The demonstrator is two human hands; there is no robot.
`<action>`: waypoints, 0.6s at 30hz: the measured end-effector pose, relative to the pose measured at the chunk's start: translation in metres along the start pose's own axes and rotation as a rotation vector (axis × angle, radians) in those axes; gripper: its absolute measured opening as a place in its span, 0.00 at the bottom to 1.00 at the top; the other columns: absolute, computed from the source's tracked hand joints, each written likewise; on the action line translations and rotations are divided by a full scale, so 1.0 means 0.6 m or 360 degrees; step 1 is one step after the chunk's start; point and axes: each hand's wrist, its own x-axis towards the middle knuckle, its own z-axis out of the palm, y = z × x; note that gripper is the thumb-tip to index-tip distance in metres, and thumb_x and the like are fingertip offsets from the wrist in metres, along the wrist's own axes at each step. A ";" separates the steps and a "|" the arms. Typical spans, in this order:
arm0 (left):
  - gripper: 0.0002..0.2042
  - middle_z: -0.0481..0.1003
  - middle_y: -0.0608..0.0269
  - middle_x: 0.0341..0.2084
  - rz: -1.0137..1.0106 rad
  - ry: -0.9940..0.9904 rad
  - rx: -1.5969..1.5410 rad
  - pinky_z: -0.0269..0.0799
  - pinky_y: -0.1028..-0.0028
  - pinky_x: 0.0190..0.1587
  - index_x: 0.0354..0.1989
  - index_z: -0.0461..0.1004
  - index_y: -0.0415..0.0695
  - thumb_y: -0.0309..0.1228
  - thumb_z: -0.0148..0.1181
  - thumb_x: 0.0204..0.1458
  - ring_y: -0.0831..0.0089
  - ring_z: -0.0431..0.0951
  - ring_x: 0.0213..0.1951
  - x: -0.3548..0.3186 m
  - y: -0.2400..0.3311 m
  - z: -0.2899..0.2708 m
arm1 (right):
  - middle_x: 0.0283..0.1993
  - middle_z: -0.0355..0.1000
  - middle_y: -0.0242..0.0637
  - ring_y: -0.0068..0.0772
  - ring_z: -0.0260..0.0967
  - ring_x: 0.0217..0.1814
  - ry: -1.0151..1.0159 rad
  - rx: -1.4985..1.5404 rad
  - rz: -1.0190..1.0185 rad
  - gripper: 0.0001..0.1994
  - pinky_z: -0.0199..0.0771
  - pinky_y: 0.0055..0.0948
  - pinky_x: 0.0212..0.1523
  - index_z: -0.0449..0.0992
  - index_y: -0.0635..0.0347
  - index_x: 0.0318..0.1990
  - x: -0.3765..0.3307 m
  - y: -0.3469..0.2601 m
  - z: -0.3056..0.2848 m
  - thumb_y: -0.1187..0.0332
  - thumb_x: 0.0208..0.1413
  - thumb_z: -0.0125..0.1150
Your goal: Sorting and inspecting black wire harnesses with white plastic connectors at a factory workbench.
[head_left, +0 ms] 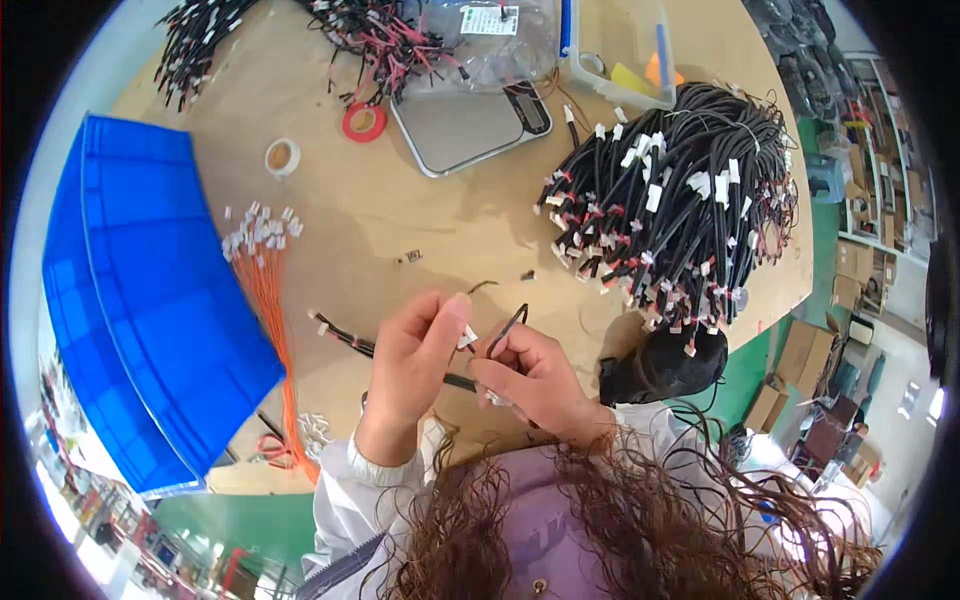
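Observation:
Close to the near edge of the table, my left hand (412, 355) pinches a small white connector (467, 337) between thumb and fingers. My right hand (540, 378) is closed beside it on a black cable (512, 325), whose bent end stands up above the fingers. Another stretch of black cable (345, 338) shows left of my left hand, and a piece runs between the two hands. My palms and fingers hide how these parts join. Beyond the hands lie a small dark part (528, 275) and a small metallic piece (412, 257).
A large bundle of black cables (690, 190) with white connectors fills the right side. Left are a blue bin (160, 300), orange wires (268, 300) and red-handled scissors (272, 450). A scale (455, 125), tape rolls (364, 122) and a clear box (620, 60) stand farther back.

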 end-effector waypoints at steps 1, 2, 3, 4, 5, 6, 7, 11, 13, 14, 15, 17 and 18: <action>0.11 0.69 0.76 0.22 -0.0118 0.0021 -0.0121 0.61 0.84 0.27 0.34 0.74 0.41 0.36 0.55 0.62 0.87 0.65 0.24 -0.011 0.000 0.004 | 0.28 0.69 0.27 0.13 0.63 0.25 -0.0057 0.0005 0.0056 0.06 0.61 0.17 0.24 0.68 0.60 0.36 -0.016 -0.005 0.002 0.69 0.62 0.57; 0.11 0.69 0.77 0.20 -0.0152 -0.0034 -0.0378 0.58 0.84 0.24 0.32 0.74 0.43 0.37 0.55 0.62 0.88 0.64 0.22 -0.017 -0.004 0.007 | 0.28 0.69 0.27 0.13 0.63 0.25 -0.0061 -0.0014 0.0051 0.06 0.61 0.17 0.24 0.68 0.60 0.36 -0.029 -0.010 0.002 0.69 0.62 0.57; 0.11 0.69 0.77 0.20 -0.0137 -0.0033 -0.0390 0.58 0.84 0.24 0.32 0.74 0.43 0.37 0.55 0.62 0.88 0.64 0.22 -0.028 -0.001 0.014 | 0.29 0.70 0.27 0.12 0.61 0.23 -0.0085 -0.0002 0.0077 0.07 0.59 0.17 0.22 0.70 0.60 0.39 -0.041 -0.013 0.002 0.67 0.64 0.55; 0.11 0.69 0.76 0.19 -0.0161 0.0004 -0.0437 0.57 0.83 0.23 0.31 0.74 0.43 0.36 0.55 0.62 0.88 0.64 0.21 -0.040 0.006 0.023 | 0.29 0.71 0.28 0.12 0.59 0.22 -0.0109 0.0011 0.0105 0.09 0.56 0.16 0.20 0.71 0.60 0.42 -0.052 -0.013 0.003 0.64 0.65 0.53; 0.11 0.69 0.76 0.19 -0.0183 0.0045 -0.0481 0.57 0.83 0.23 0.30 0.74 0.44 0.36 0.55 0.62 0.88 0.64 0.20 -0.052 0.014 0.030 | 0.29 0.71 0.28 0.12 0.59 0.22 -0.0121 -0.0005 0.0102 0.09 0.56 0.16 0.20 0.71 0.60 0.42 -0.062 -0.009 0.005 0.64 0.65 0.53; 0.11 0.69 0.76 0.19 -0.0168 0.0054 -0.0489 0.57 0.83 0.23 0.30 0.74 0.44 0.36 0.55 0.62 0.88 0.64 0.20 -0.062 0.018 0.035 | 0.30 0.72 0.28 0.11 0.57 0.21 -0.0159 0.0020 0.0024 0.11 0.54 0.16 0.18 0.72 0.60 0.44 -0.071 -0.002 0.007 0.62 0.66 0.51; 0.12 0.68 0.75 0.17 -0.0168 0.0058 -0.0529 0.56 0.83 0.21 0.27 0.73 0.44 0.36 0.54 0.62 0.88 0.63 0.18 -0.069 0.021 0.039 | 0.30 0.73 0.29 0.11 0.55 0.20 -0.0197 0.0047 -0.0051 0.13 0.52 0.16 0.17 0.73 0.59 0.46 -0.078 0.002 0.009 0.59 0.67 0.48; 0.12 0.67 0.75 0.14 -0.0261 -0.0036 -0.0630 0.52 0.84 0.14 0.26 0.71 0.44 0.35 0.54 0.62 0.88 0.61 0.13 -0.095 0.023 0.029 | 0.26 0.74 0.35 0.11 0.54 0.14 -0.0113 -0.0051 -0.0088 0.15 0.53 0.14 0.14 0.74 0.61 0.43 -0.097 0.000 0.025 0.59 0.67 0.46; 0.10 0.67 0.75 0.14 -0.0165 -0.0041 -0.0659 0.48 0.84 0.13 0.29 0.72 0.43 0.34 0.55 0.61 0.89 0.58 0.11 -0.106 0.029 0.032 | 0.26 0.75 0.36 0.11 0.55 0.14 -0.0177 -0.0058 -0.0108 0.14 0.53 0.14 0.14 0.74 0.61 0.43 -0.104 0.005 0.029 0.60 0.67 0.46; 0.08 0.67 0.75 0.14 -0.0089 -0.0056 -0.0685 0.44 0.84 0.12 0.33 0.74 0.42 0.33 0.56 0.61 0.90 0.56 0.10 -0.112 0.028 0.033 | 0.26 0.75 0.36 0.11 0.55 0.14 -0.0181 -0.0065 -0.0098 0.14 0.53 0.14 0.14 0.74 0.61 0.43 -0.108 0.006 0.032 0.60 0.67 0.46; 0.08 0.67 0.75 0.14 -0.0091 -0.0048 -0.0696 0.44 0.84 0.12 0.33 0.74 0.42 0.33 0.56 0.61 0.90 0.56 0.10 -0.117 0.025 0.031 | 0.26 0.75 0.36 0.11 0.56 0.15 -0.0181 -0.0068 -0.0111 0.14 0.53 0.14 0.14 0.74 0.61 0.43 -0.110 0.006 0.037 0.60 0.67 0.46; 0.09 0.68 0.74 0.14 -0.0087 -0.0073 -0.0644 0.45 0.85 0.13 0.35 0.74 0.41 0.34 0.54 0.62 0.90 0.57 0.11 -0.123 0.022 0.028 | 0.26 0.75 0.36 0.11 0.56 0.15 -0.0178 -0.0078 -0.0118 0.14 0.54 0.14 0.15 0.73 0.61 0.42 -0.115 0.009 0.038 0.60 0.67 0.46; 0.09 0.68 0.74 0.14 -0.0087 -0.0074 -0.0653 0.45 0.85 0.13 0.35 0.74 0.41 0.34 0.54 0.62 0.90 0.57 0.11 -0.126 0.024 0.030 | 0.28 0.74 0.33 0.11 0.57 0.19 -0.0228 -0.0035 -0.0101 0.15 0.56 0.14 0.17 0.73 0.62 0.44 -0.117 0.009 0.034 0.59 0.67 0.46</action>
